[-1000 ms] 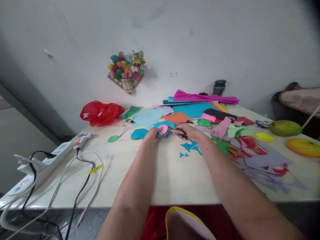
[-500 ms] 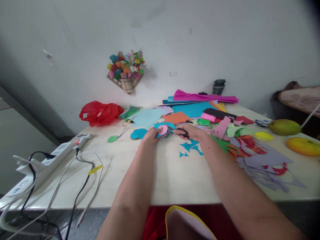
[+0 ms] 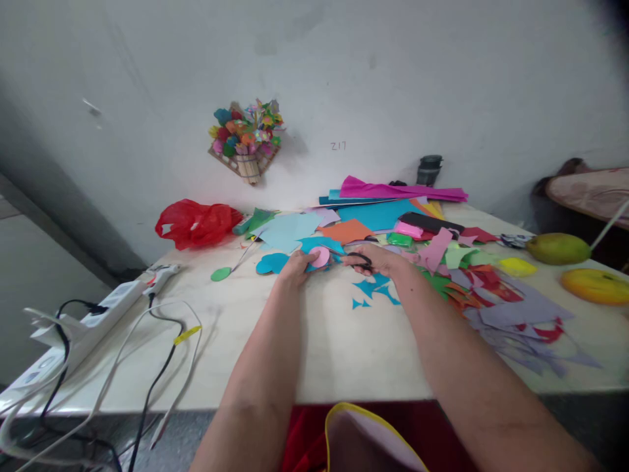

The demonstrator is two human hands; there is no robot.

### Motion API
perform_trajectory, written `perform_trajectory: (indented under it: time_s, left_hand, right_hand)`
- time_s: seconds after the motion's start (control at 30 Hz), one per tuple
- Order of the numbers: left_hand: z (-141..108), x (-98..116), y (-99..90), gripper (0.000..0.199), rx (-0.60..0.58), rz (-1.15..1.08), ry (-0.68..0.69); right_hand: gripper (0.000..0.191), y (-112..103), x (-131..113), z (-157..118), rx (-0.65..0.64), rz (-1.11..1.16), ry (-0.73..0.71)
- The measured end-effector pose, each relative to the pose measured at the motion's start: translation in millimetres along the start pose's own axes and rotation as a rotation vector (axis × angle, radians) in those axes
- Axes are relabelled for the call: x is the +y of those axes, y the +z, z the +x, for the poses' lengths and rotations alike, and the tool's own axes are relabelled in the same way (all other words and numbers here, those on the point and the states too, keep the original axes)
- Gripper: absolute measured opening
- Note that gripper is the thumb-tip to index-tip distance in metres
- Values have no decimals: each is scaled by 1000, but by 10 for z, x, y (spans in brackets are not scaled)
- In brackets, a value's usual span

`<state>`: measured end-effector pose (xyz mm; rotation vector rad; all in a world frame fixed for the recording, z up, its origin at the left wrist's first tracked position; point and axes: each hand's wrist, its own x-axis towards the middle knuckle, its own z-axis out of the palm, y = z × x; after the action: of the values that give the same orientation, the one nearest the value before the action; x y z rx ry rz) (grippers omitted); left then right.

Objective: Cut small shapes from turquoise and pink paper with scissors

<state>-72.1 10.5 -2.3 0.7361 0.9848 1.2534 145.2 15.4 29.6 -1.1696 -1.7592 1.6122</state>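
Note:
My left hand pinches a round pink paper piece laid over blue paper. In my right hand are black-handled scissors, their blades at the right edge of the blue paper. How far the blades are apart is too small to tell. Blue paper scraps lie on the table just below my right hand. Left of my left hand rest rounded blue cut-outs. Farther left is a green paper oval.
Paper scraps spread over the table's right side, near two mangoes. A black phone-like slab and coloured sheets lie at the back. A red plastic bag, a power strip and loose cables occupy the left.
The blue paper has turned slightly in my left hand, with more of it showing above the pink piece. Both hands stay nearly in place, and the view shifts slightly.

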Motion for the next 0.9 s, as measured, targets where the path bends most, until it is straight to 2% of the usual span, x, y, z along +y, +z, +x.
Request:
perform_trajectory:
  time_s: [0.1,0.23,0.63,0.9]
  left_hand:
    - [-5,1,3,4,-27,71,42]
    - [-14,6,33,4,9,109,72]
    - [-7,-22,104,14,90,22,107]
    - [51,-42,61,15,70,2,98]
  right_hand:
    - [36,15,4,4,2,8,0]
    - [36,45,1,4,21,-5,-17]
    - [36,80,63,112,60,18,-24]
    - [31,113,21,72,65,48,-42]
